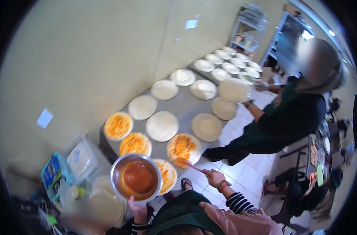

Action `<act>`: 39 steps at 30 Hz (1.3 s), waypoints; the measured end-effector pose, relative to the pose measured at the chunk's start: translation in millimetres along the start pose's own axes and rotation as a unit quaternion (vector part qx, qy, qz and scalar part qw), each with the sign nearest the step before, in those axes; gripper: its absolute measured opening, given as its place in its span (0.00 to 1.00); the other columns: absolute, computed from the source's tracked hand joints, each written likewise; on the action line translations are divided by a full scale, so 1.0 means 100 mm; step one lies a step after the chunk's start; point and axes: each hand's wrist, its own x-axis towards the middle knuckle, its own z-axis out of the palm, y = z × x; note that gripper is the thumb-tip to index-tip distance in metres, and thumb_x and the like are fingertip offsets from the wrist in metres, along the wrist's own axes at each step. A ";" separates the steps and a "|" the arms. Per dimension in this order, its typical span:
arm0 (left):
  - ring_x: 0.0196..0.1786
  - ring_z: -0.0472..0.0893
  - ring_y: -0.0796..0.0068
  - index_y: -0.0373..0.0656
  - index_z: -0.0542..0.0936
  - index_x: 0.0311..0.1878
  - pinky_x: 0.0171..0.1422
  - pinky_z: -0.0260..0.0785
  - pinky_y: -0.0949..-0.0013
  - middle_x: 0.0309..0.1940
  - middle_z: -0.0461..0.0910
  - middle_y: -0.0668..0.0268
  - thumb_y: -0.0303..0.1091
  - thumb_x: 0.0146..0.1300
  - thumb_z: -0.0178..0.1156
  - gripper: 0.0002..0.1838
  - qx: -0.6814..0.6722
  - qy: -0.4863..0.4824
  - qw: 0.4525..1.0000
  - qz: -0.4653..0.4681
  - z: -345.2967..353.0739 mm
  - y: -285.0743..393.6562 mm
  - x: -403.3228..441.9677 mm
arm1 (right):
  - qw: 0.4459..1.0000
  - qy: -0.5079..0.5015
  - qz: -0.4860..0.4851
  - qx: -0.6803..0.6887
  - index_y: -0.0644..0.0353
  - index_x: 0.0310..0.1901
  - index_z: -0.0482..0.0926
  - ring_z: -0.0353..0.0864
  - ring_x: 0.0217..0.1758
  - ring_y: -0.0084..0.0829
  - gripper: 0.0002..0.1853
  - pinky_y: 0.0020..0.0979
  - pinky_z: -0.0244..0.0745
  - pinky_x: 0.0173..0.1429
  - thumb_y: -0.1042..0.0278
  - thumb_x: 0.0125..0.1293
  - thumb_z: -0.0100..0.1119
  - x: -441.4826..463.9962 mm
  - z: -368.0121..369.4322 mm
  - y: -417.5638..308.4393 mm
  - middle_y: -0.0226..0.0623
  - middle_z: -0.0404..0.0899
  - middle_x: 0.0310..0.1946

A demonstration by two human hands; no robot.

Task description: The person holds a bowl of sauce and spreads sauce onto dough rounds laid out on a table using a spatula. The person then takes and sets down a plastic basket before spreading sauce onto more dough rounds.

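My left hand (138, 208) grips a steel bowl (115, 172) by its near edge; orange-red sauce (137, 178) fills part of it. In my right hand (215, 178) is a spatula with a pinkish handle (194, 168). Its orange-coated end rests at the near edge of a round pale base (184, 147), which looks like dough and is partly smeared with sauce. Two more sauced bases (135, 145) (118, 125) lie to the left. Another sauced base (167, 176) is partly hidden behind the bowl.
Plain pale rounds (162, 126) cover more of the grey table (178, 103). Across it, a co-worker in a dark apron (264, 121) holds a pale round (234, 90). More rounds stand on a far table. Plastic tubs (88, 156) sit at left; another person (307, 194) is at lower right.
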 end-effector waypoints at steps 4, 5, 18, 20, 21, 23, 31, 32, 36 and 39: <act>0.59 0.62 0.61 0.39 0.61 0.57 0.64 0.52 0.56 0.57 0.62 0.58 0.46 0.57 0.44 0.28 -0.549 0.008 0.768 -0.330 0.15 0.85 0.52 | 0.993 0.100 0.035 0.055 0.44 0.49 0.71 0.77 0.35 0.45 0.15 0.43 0.72 0.38 0.61 0.61 0.39 0.42 0.18 0.10 0.45 0.76 0.31; 0.60 0.62 0.61 0.39 0.60 0.57 0.64 0.52 0.57 0.58 0.61 0.58 0.47 0.57 0.44 0.28 -0.545 -0.008 0.775 -0.318 0.19 0.92 0.57 | 0.991 0.120 0.030 0.056 0.45 0.49 0.71 0.77 0.36 0.45 0.15 0.43 0.72 0.38 0.62 0.61 0.38 0.53 0.29 0.12 0.46 0.76 0.31; 0.60 0.59 0.56 0.34 0.61 0.58 0.64 0.50 0.54 0.58 0.60 0.56 0.45 0.55 0.49 0.31 -0.600 -0.080 0.690 -0.397 0.76 1.05 0.63 | 0.987 0.003 0.149 0.063 0.40 0.53 0.68 0.77 0.37 0.42 0.17 0.39 0.74 0.37 0.59 0.62 0.40 -0.30 0.30 0.47 0.40 0.75 0.37; 0.60 0.59 0.55 0.34 0.60 0.58 0.64 0.49 0.54 0.58 0.60 0.55 0.46 0.54 0.49 0.32 -0.637 -0.103 0.648 -0.404 0.92 1.46 0.74 | 0.989 0.054 0.131 0.043 0.40 0.52 0.69 0.78 0.33 0.42 0.16 0.39 0.74 0.33 0.58 0.63 0.39 -0.26 0.17 0.72 0.41 0.77 0.32; 0.61 0.58 0.54 0.34 0.60 0.58 0.64 0.49 0.54 0.59 0.60 0.54 0.46 0.54 0.49 0.33 -0.667 -0.132 0.604 -0.416 0.96 1.62 0.77 | 0.987 0.073 0.134 0.052 0.41 0.52 0.69 0.78 0.31 0.42 0.16 0.38 0.75 0.32 0.59 0.62 0.40 -0.26 0.07 0.74 0.41 0.77 0.31; 0.58 0.61 0.55 0.34 0.61 0.57 0.63 0.51 0.56 0.55 0.63 0.55 0.45 0.56 0.48 0.29 -0.611 -0.082 0.688 -0.382 1.11 1.67 0.72 | 0.986 0.106 0.116 0.058 0.42 0.51 0.71 0.78 0.31 0.42 0.16 0.37 0.75 0.32 0.60 0.61 0.43 -0.18 -0.02 0.78 0.40 0.77 0.30; 0.57 0.62 0.55 0.38 0.56 0.51 0.58 0.61 0.57 0.57 0.55 0.51 0.45 0.60 0.47 0.24 -0.278 0.018 0.952 -0.129 1.55 0.79 0.28 | 0.987 0.093 -0.004 0.129 0.48 0.50 0.71 0.77 0.35 0.41 0.17 0.38 0.74 0.36 0.55 0.61 0.46 0.32 -0.07 0.73 0.39 0.77 0.35; 0.57 0.62 0.55 0.38 0.56 0.51 0.58 0.61 0.57 0.57 0.55 0.51 0.45 0.60 0.47 0.24 -0.275 0.022 0.952 -0.133 1.52 0.76 0.25 | 0.986 0.089 -0.011 0.142 0.48 0.50 0.71 0.77 0.37 0.41 0.17 0.38 0.74 0.38 0.56 0.61 0.45 0.36 -0.09 0.72 0.39 0.77 0.36; 0.61 0.59 0.58 0.40 0.56 0.56 0.62 0.55 0.57 0.59 0.55 0.55 0.48 0.58 0.45 0.28 -0.330 0.014 0.911 -0.246 1.57 1.53 0.48 | 0.989 0.039 -0.002 0.144 0.50 0.51 0.70 0.77 0.40 0.41 0.17 0.38 0.73 0.42 0.55 0.61 0.45 0.42 -0.19 0.72 0.39 0.77 0.40; 0.63 0.58 0.61 0.42 0.55 0.60 0.65 0.50 0.57 0.61 0.55 0.58 0.49 0.56 0.43 0.31 -0.539 0.063 0.772 -0.332 1.59 1.58 0.56 | 0.990 0.016 0.009 0.140 0.49 0.51 0.70 0.77 0.40 0.41 0.17 0.37 0.73 0.42 0.55 0.61 0.44 0.46 -0.19 0.73 0.38 0.77 0.40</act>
